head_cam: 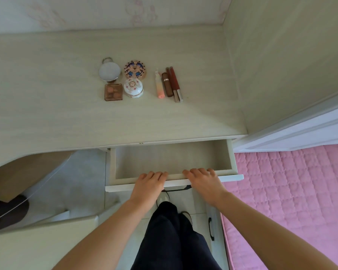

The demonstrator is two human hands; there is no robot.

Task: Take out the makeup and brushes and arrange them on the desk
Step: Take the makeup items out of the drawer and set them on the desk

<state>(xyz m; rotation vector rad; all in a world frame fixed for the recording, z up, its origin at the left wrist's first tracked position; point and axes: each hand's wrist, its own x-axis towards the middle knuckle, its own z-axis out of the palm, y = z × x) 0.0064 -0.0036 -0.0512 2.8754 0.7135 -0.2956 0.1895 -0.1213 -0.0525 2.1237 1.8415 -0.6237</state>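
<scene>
Both hands' fingers curled over drawer front (pixel 230 177), pale desk (pixel 47 94) beside pink bed (pixel 291 191).

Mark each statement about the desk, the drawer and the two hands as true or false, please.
1. Both the left hand and the right hand rest on the front edge of the open drawer. True.
2. Brushes lie inside the drawer. False: the visible drawer bottom is bare.
3. The stick-shaped cosmetics lie side by side on the desk. True.
4. The white floral jar sits right of the sticks. False: it is to their left.
</scene>
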